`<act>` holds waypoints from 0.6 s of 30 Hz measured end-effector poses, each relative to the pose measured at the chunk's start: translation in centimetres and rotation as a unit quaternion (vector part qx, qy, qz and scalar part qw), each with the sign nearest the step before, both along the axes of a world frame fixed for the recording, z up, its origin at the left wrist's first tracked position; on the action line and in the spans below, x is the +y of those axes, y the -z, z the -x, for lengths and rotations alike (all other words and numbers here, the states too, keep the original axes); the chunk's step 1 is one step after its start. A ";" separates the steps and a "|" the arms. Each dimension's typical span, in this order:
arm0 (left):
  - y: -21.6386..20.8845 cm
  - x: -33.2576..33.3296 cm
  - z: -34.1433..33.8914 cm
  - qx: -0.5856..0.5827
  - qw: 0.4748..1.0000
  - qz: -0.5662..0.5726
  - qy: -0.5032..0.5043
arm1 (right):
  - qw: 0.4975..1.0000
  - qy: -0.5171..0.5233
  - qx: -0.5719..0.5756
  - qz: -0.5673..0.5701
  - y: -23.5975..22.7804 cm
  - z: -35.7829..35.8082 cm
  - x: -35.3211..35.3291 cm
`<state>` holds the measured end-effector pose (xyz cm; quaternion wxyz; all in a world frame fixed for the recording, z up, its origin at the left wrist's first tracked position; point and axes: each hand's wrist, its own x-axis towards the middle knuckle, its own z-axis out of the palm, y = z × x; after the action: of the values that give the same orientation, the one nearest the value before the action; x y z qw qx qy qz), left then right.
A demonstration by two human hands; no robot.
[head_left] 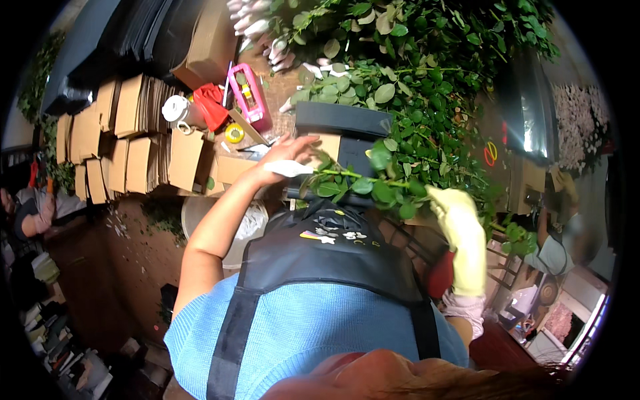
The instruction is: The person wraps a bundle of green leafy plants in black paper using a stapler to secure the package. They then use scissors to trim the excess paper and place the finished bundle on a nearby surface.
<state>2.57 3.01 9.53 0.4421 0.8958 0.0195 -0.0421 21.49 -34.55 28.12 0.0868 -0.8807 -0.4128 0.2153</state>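
A green leafy rose stem (383, 183) lies across in front of my black apron, with a white wrapped head (288, 168) at its left end. My right hand (457, 213), in a pale yellow glove, is closed around the stem's right end. My left hand (290, 152) is bare, its fingers stretched over the edge of a cardboard piece (327, 148). The white head lies just below this hand, by the wrist. Behind the stem stands a dark grey padded block (343, 119) on the table.
A large heap of leafy stems (427, 73) covers the table's far right, with white wrapped heads (257, 23) to its left. Folded cardboard sleeves (133, 107) are stacked at left, near a white cup (177, 110), a pink holder (247, 97) and yellow tape (234, 133). Other people (560, 247) are nearby.
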 end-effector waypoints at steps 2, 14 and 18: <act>-0.2 0.2 -0.1 0.005 0.999 0.041 0.023 | 0.998 -0.007 0.036 0.042 4.3 -0.8 -2.6; -0.8 -2.2 1.5 -0.092 0.994 -0.030 0.052 | 0.957 0.231 0.121 -0.126 15.0 -2.8 -5.3; -1.7 -2.6 0.7 -0.048 0.996 -0.047 0.066 | 0.993 -0.038 0.044 0.102 19.3 -6.1 -8.2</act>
<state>1.87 0.45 11.20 0.3964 0.9158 -0.0595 -0.0269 27.64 -42.70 8.83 0.0066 -0.8583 -0.4177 0.2978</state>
